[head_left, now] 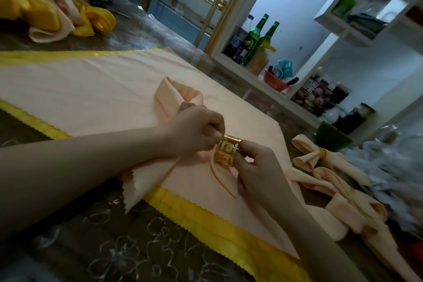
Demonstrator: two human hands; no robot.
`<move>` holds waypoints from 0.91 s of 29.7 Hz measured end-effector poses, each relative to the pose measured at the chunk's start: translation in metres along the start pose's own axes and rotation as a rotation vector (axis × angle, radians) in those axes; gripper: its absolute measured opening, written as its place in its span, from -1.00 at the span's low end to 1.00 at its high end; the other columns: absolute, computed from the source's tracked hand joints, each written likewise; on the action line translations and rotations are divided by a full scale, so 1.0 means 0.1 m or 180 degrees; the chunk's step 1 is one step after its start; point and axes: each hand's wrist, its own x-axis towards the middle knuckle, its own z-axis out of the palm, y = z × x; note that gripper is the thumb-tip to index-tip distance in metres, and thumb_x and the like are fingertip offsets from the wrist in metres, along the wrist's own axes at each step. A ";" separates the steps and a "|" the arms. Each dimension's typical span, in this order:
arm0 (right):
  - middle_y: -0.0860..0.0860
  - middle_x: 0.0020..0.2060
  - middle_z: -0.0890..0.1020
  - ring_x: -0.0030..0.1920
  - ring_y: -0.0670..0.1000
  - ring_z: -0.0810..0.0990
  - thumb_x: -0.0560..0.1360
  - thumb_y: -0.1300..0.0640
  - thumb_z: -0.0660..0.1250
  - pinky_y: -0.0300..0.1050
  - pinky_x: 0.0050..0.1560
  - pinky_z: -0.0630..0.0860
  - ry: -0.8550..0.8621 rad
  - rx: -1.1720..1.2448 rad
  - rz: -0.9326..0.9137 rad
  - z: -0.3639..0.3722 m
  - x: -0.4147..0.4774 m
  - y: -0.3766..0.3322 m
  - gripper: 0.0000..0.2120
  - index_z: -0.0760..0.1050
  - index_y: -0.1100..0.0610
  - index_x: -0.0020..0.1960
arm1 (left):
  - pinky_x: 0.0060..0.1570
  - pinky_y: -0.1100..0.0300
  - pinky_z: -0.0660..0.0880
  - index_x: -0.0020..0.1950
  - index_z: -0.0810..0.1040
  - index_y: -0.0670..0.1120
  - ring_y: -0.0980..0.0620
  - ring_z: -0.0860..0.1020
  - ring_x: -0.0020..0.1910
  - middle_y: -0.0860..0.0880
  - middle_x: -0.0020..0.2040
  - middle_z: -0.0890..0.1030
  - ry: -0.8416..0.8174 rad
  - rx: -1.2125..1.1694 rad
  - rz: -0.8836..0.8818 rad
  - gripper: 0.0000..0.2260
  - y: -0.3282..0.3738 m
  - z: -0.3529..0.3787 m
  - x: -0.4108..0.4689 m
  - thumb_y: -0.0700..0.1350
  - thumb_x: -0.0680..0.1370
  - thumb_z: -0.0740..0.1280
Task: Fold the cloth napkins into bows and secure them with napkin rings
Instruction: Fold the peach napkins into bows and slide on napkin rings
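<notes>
We see the left hand (196, 130) curled tight, its fingers (212, 125) pinched together on the gathered middle of the napkin (176, 98). Right against those fingertips sits the ring (226, 152), a gold band with a cut-out pattern. The right hand (258, 167) holds it from the other side, fingers (248, 151) clamped on its far edge. The ring stands between the two hands, touching both, with a fold of napkin coming out below it toward the right wrist. We cannot tell how far the napkin has passed through the ring.

The napkin is peach. One loop fans out beyond the left hand, and a tail runs under the left wrist to the near edge, where its zigzag tip hangs over the yellow border. It lies on a wide peach cloth (91, 80) edged in yellow, spread on the table (68, 236), which has a dark flowered cover.

To the right of the cloth we see finished bows (320, 155) in the same peach, each with a gold ring at the centre. At the far left lies a pile (45, 11) of yellow and peach napkins. Green bottles (254, 36) stand on a shelf (242, 68) beyond the table.
</notes>
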 end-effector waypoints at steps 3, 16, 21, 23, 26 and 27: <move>0.06 -0.22 0.62 -0.31 -0.03 0.50 0.53 0.23 0.27 -0.02 -0.23 0.48 -0.0017 -0.0151 0.0102 -0.01 0.09 -0.02 -0.83 0.60 0.04 -0.12 | -0.08 0.29 0.09 -0.13 0.59 -0.05 0.29 0.37 -0.23 0.20 -0.32 0.41 -0.0015 -0.0020 -0.0033 -0.93 -0.01 -0.01 -0.01 -0.21 0.48 0.34; 0.09 -0.40 0.54 -0.49 -0.09 0.44 0.50 0.33 0.23 -0.27 -0.50 0.35 0.0286 0.0773 0.0434 0.06 0.28 0.06 -0.85 0.56 0.31 -0.18 | 0.40 0.13 0.02 0.38 0.37 0.10 0.13 0.32 0.35 0.10 0.32 0.46 -0.0102 0.0587 0.0238 -0.54 0.01 0.02 -0.05 0.06 0.50 0.34; 0.04 -0.38 0.52 -0.47 -0.13 0.41 0.51 0.32 0.23 -0.28 -0.46 0.33 0.0325 0.1457 0.0621 0.10 0.23 0.05 -0.88 0.54 0.30 -0.13 | 0.25 0.22 0.11 0.22 0.45 0.04 0.09 0.43 0.20 0.09 0.12 0.55 0.0137 0.0580 0.0308 -0.60 0.02 0.02 -0.03 0.02 0.42 0.43; 0.03 -0.34 0.51 -0.42 -0.11 0.40 0.52 0.31 0.19 -0.26 -0.42 0.32 0.0288 0.1995 0.0882 0.10 0.21 -0.01 -0.86 0.52 0.23 -0.12 | 0.21 0.25 0.13 0.21 0.45 0.01 0.05 0.45 0.18 0.06 0.11 0.54 0.0201 0.0538 0.0386 -0.60 0.04 0.03 -0.04 -0.03 0.41 0.44; 0.09 -0.18 0.53 -0.22 -0.02 0.44 0.51 0.25 0.16 -0.16 -0.21 0.37 0.0419 0.2363 0.1117 0.10 0.19 -0.05 -0.87 0.49 0.21 -0.08 | 0.22 0.27 0.17 0.37 0.36 0.01 0.04 0.42 0.21 0.00 0.18 0.51 0.0268 0.0533 0.0473 -0.47 0.05 0.04 -0.08 -0.11 0.43 0.43; 0.10 -0.13 0.53 -0.17 -0.01 0.45 0.53 0.22 0.13 -0.17 -0.17 0.39 0.0535 0.2266 0.1171 0.10 0.19 -0.06 -0.86 0.46 0.21 -0.05 | 0.22 0.27 0.18 0.39 0.36 0.00 0.04 0.42 0.22 -0.01 0.21 0.49 0.0275 0.0570 0.0468 -0.46 0.05 0.04 -0.09 -0.13 0.44 0.42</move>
